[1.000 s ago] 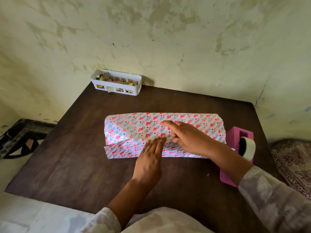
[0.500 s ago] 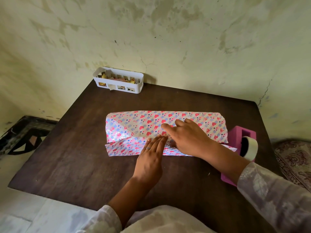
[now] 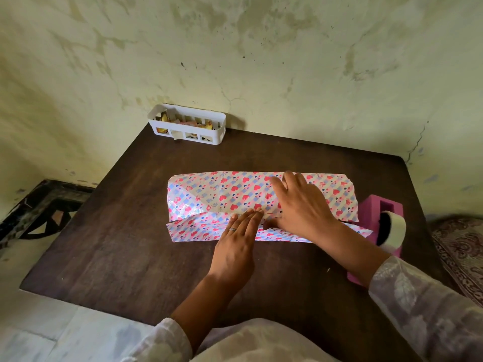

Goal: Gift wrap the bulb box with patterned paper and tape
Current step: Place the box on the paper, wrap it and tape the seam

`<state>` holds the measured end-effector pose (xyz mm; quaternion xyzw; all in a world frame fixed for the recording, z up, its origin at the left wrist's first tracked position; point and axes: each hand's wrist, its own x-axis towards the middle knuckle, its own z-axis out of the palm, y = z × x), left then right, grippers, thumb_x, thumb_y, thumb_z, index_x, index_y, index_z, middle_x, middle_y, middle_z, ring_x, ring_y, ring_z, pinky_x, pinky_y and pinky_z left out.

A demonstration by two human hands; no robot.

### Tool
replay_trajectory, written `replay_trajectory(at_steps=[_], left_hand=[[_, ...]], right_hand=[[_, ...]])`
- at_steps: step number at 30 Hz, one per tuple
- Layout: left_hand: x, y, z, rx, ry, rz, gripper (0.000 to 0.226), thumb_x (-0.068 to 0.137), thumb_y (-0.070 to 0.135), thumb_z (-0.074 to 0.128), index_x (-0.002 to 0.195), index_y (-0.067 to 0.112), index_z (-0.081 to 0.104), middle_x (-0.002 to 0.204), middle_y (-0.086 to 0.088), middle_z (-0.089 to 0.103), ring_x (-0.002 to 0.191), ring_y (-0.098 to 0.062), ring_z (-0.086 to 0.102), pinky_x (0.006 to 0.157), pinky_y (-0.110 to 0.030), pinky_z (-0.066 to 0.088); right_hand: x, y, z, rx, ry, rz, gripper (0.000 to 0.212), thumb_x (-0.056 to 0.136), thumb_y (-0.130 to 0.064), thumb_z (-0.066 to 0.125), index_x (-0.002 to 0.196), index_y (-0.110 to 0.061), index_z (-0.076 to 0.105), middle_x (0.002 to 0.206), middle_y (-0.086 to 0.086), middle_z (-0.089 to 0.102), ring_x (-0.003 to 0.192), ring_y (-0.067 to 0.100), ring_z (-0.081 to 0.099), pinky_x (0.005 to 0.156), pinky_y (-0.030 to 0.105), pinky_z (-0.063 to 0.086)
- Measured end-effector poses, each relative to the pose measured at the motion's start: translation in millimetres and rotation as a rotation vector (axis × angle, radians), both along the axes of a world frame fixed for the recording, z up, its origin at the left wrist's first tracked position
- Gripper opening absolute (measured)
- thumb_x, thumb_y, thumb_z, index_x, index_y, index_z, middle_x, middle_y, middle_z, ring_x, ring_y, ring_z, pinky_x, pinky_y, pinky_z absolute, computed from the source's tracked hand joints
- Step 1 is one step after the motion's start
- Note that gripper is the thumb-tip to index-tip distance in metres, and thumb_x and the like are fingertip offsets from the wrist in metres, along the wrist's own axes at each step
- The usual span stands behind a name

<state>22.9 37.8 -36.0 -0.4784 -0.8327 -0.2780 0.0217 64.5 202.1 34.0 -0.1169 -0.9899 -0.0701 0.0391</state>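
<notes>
Now my right hand (image 3: 300, 205) is sliding flat further across the patterned paper (image 3: 222, 192), smoothing it; left hand (image 3: 235, 246), fingers straight, is pinning the seam.

Under your right hand (image 3: 300, 205): wrapping paper (image 3: 224, 194), white w/ pale blue checks, red & pink hearts. Right of it, pink tape dispenser (image 3: 371, 207) w/ white tape roll (image 3: 396, 231). Beyond your left hand (image 3: 235, 246), white basket (image 3: 187, 124). Dark brown table (image 3: 117, 231). Sleeves (image 3: 423, 304) whitish, faint leaf print.
</notes>
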Motion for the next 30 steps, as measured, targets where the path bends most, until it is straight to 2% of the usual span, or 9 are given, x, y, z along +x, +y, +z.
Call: replay_trajectory(at_steps=[2, 5, 9, 14, 17, 22, 25, 27, 30], left_hand=[[-1, 0, -1, 0.001, -0.002, -0.005, 0.077, 0.066, -0.014, 0.066, 0.137, 0.009, 0.047, 0.138, -0.009, 0.051, 0.130, -0.023, 0.045, 0.110, -0.044, 0.017], [-1, 1, -1, -0.003, -0.001, 0.000, 0.076, 0.066, -0.015, 0.066, 0.136, 0.009, 0.048, 0.137, -0.010, 0.053, 0.128, -0.025, 0.048, 0.109, -0.044, 0.018], [-1, 2, -1, -0.006, 0.016, 0.009, 0.078, 0.064, -0.015, 0.068, 0.135, 0.008, 0.048, 0.135, -0.011, 0.054, 0.126, -0.027, 0.050, 0.108, -0.045, 0.018], [0, 1, 0, -0.008, 0.018, 0.012, 0.078, 0.064, -0.015, 0.069, 0.136, 0.008, 0.048, 0.135, -0.011, 0.054, 0.126, -0.028, 0.050, 0.107, -0.044, 0.022], [0, 0, -1, -0.010, 0.015, 0.012, 0.077, 0.065, -0.014, 0.069, 0.136, 0.009, 0.048, 0.136, -0.009, 0.054, 0.127, -0.026, 0.049, 0.108, -0.044, 0.019], [-1, 1, -1, -0.012, 0.048, 0.009, 0.073, 0.067, -0.013, 0.068, 0.134, 0.009, 0.050, 0.134, -0.010, 0.055, 0.126, -0.027, 0.051, 0.108, -0.045, 0.022], [-4, 0, 1, -0.028, 0.086, -0.025, 0.064, 0.074, -0.003, 0.071, 0.132, 0.014, 0.053, 0.135, -0.006, 0.055, 0.126, -0.024, 0.051, 0.107, -0.041, 0.032], [-9, -3, 2, -0.028, 0.110, -0.038, 0.058, 0.076, 0.003, 0.073, 0.129, 0.016, 0.056, 0.134, -0.005, 0.056, 0.125, -0.023, 0.052, 0.105, -0.043, 0.038], [-21, -7, 5, -0.044, 0.123, -0.001, 0.053, 0.075, 0.009, 0.076, 0.125, 0.017, 0.059, 0.132, -0.005, 0.057, 0.122, -0.024, 0.055, 0.103, -0.043, 0.038]], right_hand=[[-3, 10, -5, -0.146, -0.021, -0.049, 0.080, 0.074, -0.058, 0.066, 0.135, -0.018, 0.033, 0.135, 0.008, 0.040, 0.117, 0.022, 0.044, 0.087, 0.029, 0.045], [-6, 21, -13, -0.314, -0.027, -0.138, 0.082, 0.072, -0.058, 0.067, 0.135, -0.021, 0.031, 0.139, 0.005, 0.036, 0.124, 0.021, 0.038, 0.098, 0.032, 0.039], [-10, 31, -20, -0.400, -0.063, -0.207, 0.090, 0.067, -0.063, 0.068, 0.136, -0.022, 0.027, 0.136, 0.006, 0.029, 0.125, 0.023, 0.030, 0.099, 0.036, 0.034], [-13, 48, -18, -0.405, -0.025, -0.341, 0.094, 0.066, -0.073, 0.058, 0.138, -0.021, 0.028, 0.138, 0.009, 0.027, 0.128, 0.027, 0.027, 0.101, 0.040, 0.031], [-10, 42, -16, -0.371, 0.055, -0.318, 0.090, 0.069, -0.072, 0.055, 0.139, -0.022, 0.028, 0.140, 0.008, 0.027, 0.129, 0.027, 0.027, 0.100, 0.040, 0.031], [-1, 24, -23, -0.329, -0.032, -0.271, 0.091, 0.071, -0.068, 0.060, 0.141, -0.025, 0.022, 0.144, 0.006, 0.022, 0.130, 0.026, 0.024, 0.103, 0.041, 0.027], [7, 30, -25, -0.345, 0.170, -0.385, 0.080, 0.075, -0.063, 0.060, 0.137, -0.021, 0.034, 0.140, 0.008, 0.035, 0.126, 0.027, 0.033, 0.099, 0.040, 0.033], [19, 33, -23, -0.438, 0.321, -0.428, 0.070, 0.077, -0.054, 0.064, 0.132, -0.017, 0.042, 0.134, 0.009, 0.046, 0.122, 0.027, 0.041, 0.096, 0.041, 0.038], [52, 27, -17, -0.599, 0.460, -0.409, 0.057, 0.077, -0.039, 0.072, 0.124, -0.012, 0.053, 0.125, 0.008, 0.055, 0.115, 0.027, 0.048, 0.093, 0.040, 0.042]])
